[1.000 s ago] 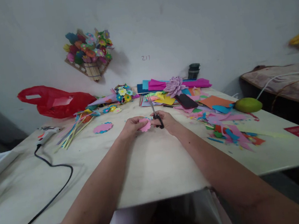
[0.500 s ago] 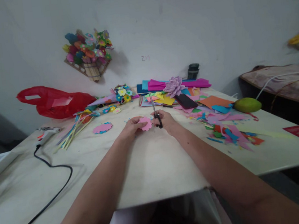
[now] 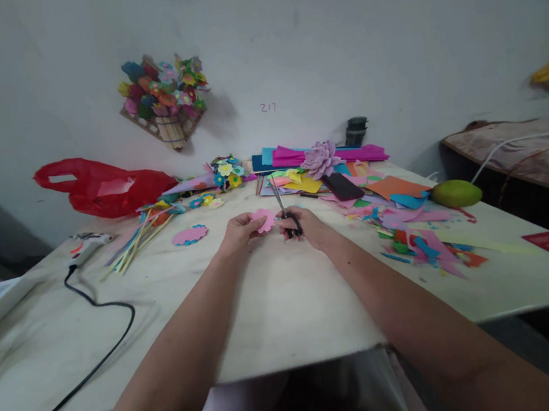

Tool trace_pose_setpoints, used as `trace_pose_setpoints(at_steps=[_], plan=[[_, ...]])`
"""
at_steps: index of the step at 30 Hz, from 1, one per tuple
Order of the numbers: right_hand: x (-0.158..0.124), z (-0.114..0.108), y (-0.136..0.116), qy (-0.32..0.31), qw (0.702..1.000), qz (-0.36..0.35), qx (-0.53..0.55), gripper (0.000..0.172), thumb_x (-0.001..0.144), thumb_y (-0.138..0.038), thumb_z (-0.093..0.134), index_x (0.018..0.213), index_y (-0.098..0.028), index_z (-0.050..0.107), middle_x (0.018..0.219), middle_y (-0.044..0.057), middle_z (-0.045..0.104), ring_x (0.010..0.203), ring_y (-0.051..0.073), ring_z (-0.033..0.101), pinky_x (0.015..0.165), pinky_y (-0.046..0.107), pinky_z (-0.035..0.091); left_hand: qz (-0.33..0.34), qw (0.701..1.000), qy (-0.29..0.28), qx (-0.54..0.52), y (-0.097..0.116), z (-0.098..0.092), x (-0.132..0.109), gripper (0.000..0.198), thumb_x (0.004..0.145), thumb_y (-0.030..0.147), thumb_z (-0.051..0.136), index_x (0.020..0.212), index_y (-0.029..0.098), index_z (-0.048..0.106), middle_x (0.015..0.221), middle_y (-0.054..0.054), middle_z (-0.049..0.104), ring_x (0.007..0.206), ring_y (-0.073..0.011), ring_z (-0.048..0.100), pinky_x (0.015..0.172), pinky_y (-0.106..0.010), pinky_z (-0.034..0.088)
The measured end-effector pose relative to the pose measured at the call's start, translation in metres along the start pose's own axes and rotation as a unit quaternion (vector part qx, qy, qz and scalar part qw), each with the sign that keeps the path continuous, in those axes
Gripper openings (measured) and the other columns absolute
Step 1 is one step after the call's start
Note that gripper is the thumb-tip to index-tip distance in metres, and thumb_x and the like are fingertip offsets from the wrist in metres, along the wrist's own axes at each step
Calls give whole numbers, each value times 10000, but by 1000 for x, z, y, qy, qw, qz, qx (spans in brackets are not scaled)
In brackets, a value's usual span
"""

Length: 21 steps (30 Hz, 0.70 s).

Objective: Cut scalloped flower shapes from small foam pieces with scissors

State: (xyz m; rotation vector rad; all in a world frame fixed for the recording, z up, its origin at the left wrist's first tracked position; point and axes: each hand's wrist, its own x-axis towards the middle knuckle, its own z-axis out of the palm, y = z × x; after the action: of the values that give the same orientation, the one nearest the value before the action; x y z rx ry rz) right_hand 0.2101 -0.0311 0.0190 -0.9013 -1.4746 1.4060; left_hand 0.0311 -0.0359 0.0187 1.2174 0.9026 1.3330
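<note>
Between thumb and fingers, my left hand (image 3: pixel 239 232) pinches a pink scalloped flower cutout (image 3: pixel 263 221) above the table. My right hand (image 3: pixel 307 227) grips a pair of scissors (image 3: pixel 282 204) by the black handles, its blades pointing up and away from me. The scissors are just right of the cutout; whether my right fingertips touch its edge, I cannot tell. Left of my hands, more pink and blue scalloped cutouts (image 3: pixel 190 235) lie stacked on the table.
A glue gun (image 3: pixel 84 249) with a black cord lies at the left, near a red plastic bag (image 3: pixel 102 190). Coloured scraps (image 3: pixel 424 244), a phone (image 3: pixel 342 186) and a green fruit (image 3: pixel 456 193) lie at the right. A purple flower (image 3: pixel 320 159) rests on coloured sheets behind.
The pink cutout has been raised and turned slightly in my left hand. The scissors have tilted a little in my right hand, their tips shifting left and down.
</note>
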Motion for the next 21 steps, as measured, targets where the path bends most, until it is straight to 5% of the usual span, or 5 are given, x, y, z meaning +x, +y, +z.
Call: trace_pose_setpoints(at_steps=[9,21], plan=[[-5,1,0,-77,995,-8,-66,295,778,-441,635,799,-156,561,623,2,612,445,73,537,318,161,282,-9,996,38,-79,3,6,-1,384,452,333,868,592,128,575,553,8,578,518,-99,544,571,-275,520],[-6,2,-2,-87,993,-11,-84,307,809,-460,599,781,-159,546,631,3,607,448,70,531,332,165,278,-34,987,78,-136,4,15,-1,245,541,180,815,603,115,587,591,-18,612,524,-89,552,533,-221,497]])
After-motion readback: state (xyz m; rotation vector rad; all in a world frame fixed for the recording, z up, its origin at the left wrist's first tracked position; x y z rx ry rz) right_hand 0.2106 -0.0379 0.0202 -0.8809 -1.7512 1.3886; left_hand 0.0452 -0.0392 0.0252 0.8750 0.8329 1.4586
